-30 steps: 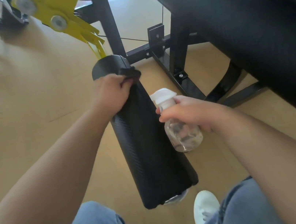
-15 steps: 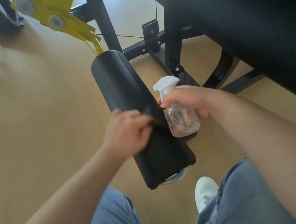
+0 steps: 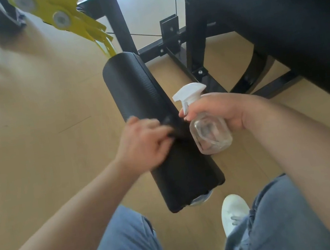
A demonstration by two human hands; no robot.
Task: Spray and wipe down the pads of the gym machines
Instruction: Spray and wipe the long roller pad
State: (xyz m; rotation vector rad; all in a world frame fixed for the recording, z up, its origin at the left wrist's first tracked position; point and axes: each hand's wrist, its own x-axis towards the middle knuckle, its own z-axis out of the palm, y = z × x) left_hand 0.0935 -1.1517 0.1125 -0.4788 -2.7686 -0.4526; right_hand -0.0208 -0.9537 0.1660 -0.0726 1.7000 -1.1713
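**Roller pad under the left hand, spray bottle just to its right**

Roller pad (image 3: 133, 91), black and ribbed, runs slantwise from its near end, above the jeans (image 3: 124, 248) and beside a white shoe (image 3: 233, 208), away to its far end under a yellow bracket (image 3: 71, 21). A pale disc shows at the near end face.

About halfway along the pad, the left hand (image 3: 143, 145) lies on the upper surface. Its fingers (image 3: 155, 126) are curled and bunched on a dark cloth (image 3: 171, 124), pressing it to the pad; this spot is blurred, so the cloth's outline is hard to read against the black cover.

Just to the right, the right hand (image 3: 222, 112) grips a clear spray bottle (image 3: 210, 133), fingers wrapped round its neck below the white trigger head (image 3: 189, 93). The nozzle points left toward the pad. The bottle's body sits right beside the pad's right edge; whether they touch cannot be told.

Left of the pad, the wooden floor (image 3: 28, 102) lies open and wide. To the right the room is tighter: the black machine frame (image 3: 197, 60) rises behind the bottle, and a large black seat pad (image 3: 273, 23) fills the upper right corner. Both stretches of roller, nearer and farther than the left hand, are uncovered.
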